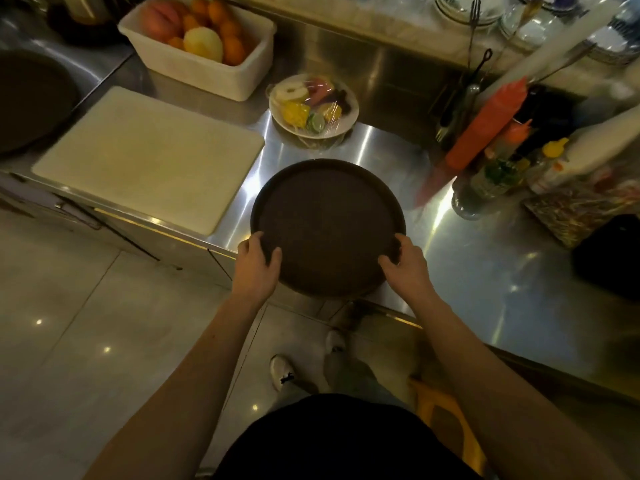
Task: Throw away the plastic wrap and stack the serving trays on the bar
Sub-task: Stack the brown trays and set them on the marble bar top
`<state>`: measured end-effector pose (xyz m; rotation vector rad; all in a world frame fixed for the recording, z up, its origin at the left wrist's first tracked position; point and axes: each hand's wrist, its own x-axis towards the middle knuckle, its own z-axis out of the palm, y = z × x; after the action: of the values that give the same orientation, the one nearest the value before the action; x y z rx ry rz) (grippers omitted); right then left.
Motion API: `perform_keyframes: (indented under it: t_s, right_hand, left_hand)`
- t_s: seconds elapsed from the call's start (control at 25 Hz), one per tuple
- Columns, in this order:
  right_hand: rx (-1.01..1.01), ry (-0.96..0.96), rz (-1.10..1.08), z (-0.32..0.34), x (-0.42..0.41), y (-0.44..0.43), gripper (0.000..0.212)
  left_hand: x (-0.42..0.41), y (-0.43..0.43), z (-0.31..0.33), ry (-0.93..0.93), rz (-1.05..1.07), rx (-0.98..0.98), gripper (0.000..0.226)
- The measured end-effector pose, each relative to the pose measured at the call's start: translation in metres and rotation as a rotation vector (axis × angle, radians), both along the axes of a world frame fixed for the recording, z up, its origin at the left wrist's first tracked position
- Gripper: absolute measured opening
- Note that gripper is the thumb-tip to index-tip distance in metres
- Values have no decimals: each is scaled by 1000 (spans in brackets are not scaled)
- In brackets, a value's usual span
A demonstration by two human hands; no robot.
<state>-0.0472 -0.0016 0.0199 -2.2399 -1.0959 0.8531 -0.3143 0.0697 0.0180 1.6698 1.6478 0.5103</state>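
Over steel counter [467, 258], both hands gripping round tray [329, 220]

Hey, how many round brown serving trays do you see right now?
2. One serving tray is gripped at its near rim by the left hand and the right hand, over the steel counter's edge. A second tray sits at the far left, cut off by the frame. Others may lie outside the view.

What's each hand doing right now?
Left hand: closed on the tray rim.
Right hand: closed on the same tray's rim.
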Motion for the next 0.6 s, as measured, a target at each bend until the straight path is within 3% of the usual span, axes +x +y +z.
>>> perform_keyframes:
  t_s: [0.44,0.6]
  right_hand:
    - [-126,63,-68,-32,57,41,67]
    - [-135,124,-43,-40,70,58,57]
  left_hand:
    - [30,50,-18,120,180,-197,64]
    - [40,60,-21,79,249,-255,66]
